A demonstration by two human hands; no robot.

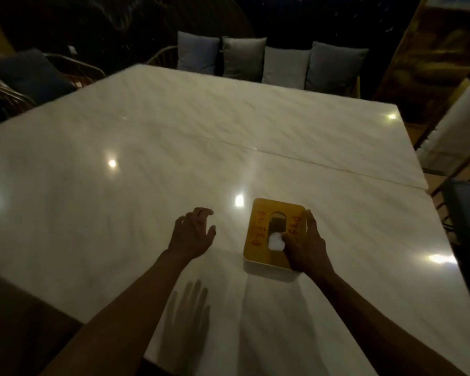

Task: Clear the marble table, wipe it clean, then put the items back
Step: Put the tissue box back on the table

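A tissue box (261, 234) with a yellow wooden lid, red writing and a white base stands on the white marble table (174, 137), near its front right part. A white tissue pokes out of the lid's slot. My right hand (305, 245) lies on the box's right side, fingers along the edge and thumb on the lid by the tissue. My left hand (192, 233) hovers just left of the box above the table, fingers spread and loosely curled, holding nothing.
A seam crosses the table toward the right edge. Several grey cushions (272, 62) sit on a bench behind the far edge. A dark cushioned chair (30, 74) stands at the far left, another chair (464, 213) at the right.
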